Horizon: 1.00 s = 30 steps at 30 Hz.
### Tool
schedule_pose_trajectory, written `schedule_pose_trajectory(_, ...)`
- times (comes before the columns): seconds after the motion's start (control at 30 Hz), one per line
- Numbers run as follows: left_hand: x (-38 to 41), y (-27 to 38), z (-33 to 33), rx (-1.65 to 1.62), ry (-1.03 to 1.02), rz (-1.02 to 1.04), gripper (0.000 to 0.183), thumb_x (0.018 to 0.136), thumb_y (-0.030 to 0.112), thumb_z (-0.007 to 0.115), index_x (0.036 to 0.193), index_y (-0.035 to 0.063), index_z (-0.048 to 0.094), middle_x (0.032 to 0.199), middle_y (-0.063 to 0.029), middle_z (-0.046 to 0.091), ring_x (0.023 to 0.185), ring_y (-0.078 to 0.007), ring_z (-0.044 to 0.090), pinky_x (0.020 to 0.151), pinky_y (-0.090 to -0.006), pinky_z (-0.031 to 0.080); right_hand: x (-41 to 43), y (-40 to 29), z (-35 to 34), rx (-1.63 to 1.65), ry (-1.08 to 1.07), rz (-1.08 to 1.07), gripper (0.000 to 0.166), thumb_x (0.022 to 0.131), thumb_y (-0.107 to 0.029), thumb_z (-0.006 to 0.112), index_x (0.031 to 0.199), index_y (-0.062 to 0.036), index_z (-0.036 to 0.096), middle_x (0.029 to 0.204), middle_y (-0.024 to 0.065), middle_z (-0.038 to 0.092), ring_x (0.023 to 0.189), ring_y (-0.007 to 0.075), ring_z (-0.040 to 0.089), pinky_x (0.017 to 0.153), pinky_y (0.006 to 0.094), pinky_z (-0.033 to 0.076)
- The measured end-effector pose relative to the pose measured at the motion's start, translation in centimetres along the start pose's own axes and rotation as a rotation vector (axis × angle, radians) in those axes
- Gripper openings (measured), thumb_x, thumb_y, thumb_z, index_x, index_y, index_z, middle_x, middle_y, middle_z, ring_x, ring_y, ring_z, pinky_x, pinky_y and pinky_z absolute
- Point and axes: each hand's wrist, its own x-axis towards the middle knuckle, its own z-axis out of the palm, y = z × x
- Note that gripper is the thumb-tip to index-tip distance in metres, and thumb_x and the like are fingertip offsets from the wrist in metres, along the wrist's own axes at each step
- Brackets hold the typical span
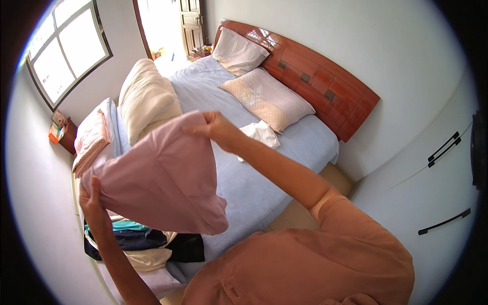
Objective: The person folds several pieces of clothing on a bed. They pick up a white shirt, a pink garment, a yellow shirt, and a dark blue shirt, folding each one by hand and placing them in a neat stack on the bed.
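Observation:
A dusty pink garment (164,179) is stretched out between my two hands above the bed. My left hand (91,196) grips one end of it, thumb on top. At the other end, my right hand (213,127) pinches the cloth's upper corner. The garment's lower part hangs loose; its exact kind cannot be told. Below it lies a pile of clothes (139,238) in navy, teal, cream and black, partly hidden by the pink cloth and my left arm. A crumpled white cloth (261,135) rests on the blue bedsheet (248,183) beyond my right forearm.
Two quilted pillows (270,99) lean near the glossy wooden headboard (305,72). A bundled cream quilt (150,99) and a folded pink blanket (91,139) lie on the bed's far left side. White wardrobe doors (427,198) with black handles stand on the right. A small cabinet (68,135) holds items.

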Motion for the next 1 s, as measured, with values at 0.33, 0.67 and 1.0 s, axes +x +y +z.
schedule_pose_trajectory(0.33,1.1,-0.2,0.0,-0.134,0.035,-0.018,0.047,0.089,0.011,0.057,0.133,0.0078,0.042,0.113,-0.011,0.057,0.103,-0.0145,0.054,0.095,-0.0295,0.041,1.8,-1.6,0.5,-0.069,0.095,-0.032,0.024,0.082,-0.015,0.067,0.101,0.0,0.062,0.091,0.005,0.063,0.083,0.011,0.058,0.076,0.0252,0.048)
schedule_pose_trajectory(0.67,1.4,0.9,-0.1,0.035,-0.087,-0.085,0.042,0.087,0.014,0.06,0.127,0.0036,0.049,0.102,-0.0055,0.062,0.093,-0.0129,0.058,0.084,-0.0277,0.045,2.5,-2.6,0.0,-0.149,0.123,-0.179,0.042,0.078,0.002,0.058,0.12,0.0015,0.051,0.088,0.0053,0.059,0.078,0.0099,0.057,0.07,0.0237,0.048)
schedule_pose_trajectory(1.0,-0.2,-2.4,1.2,0.285,-0.376,-0.124,0.048,0.07,-0.003,0.07,0.115,-0.0002,0.055,0.095,-0.0032,0.059,0.08,-0.009,0.056,0.071,-0.0212,0.048,1.7,-2.8,-0.6,-0.223,0.084,-0.08,0.031,0.077,0.003,0.054,0.107,0.0009,0.062,0.091,0.0047,0.062,0.079,0.0081,0.056,0.073,0.0221,0.047)
